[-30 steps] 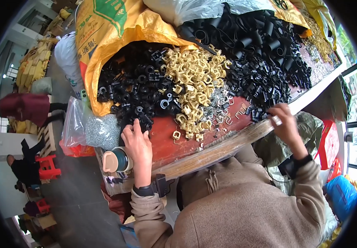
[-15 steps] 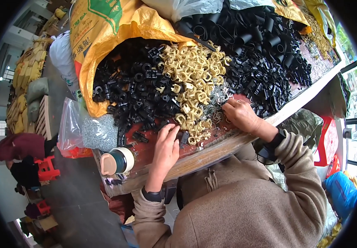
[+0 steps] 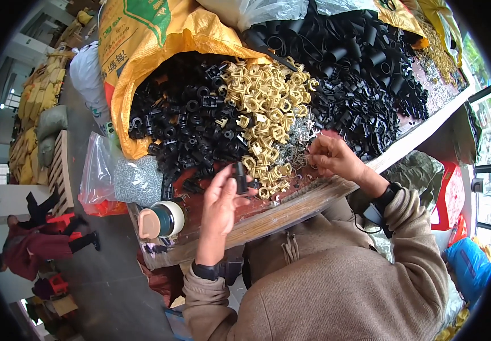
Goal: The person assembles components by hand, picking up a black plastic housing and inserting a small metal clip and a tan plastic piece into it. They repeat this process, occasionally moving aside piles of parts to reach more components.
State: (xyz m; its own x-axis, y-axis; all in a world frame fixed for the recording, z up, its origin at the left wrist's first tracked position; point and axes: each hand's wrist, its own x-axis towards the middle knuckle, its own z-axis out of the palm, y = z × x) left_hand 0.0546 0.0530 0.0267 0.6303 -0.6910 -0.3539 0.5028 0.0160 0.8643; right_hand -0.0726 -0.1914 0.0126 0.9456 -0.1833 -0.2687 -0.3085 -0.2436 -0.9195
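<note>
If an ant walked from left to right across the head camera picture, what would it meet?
A person in dark red, the cup with a peach lid, the left hand holding a black piece, the right hand, a dark green sheet, a blue bag.

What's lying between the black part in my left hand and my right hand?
In the head view, the gold-coloured heap lies there, then small silvery pieces nearer your right hand.
</note>
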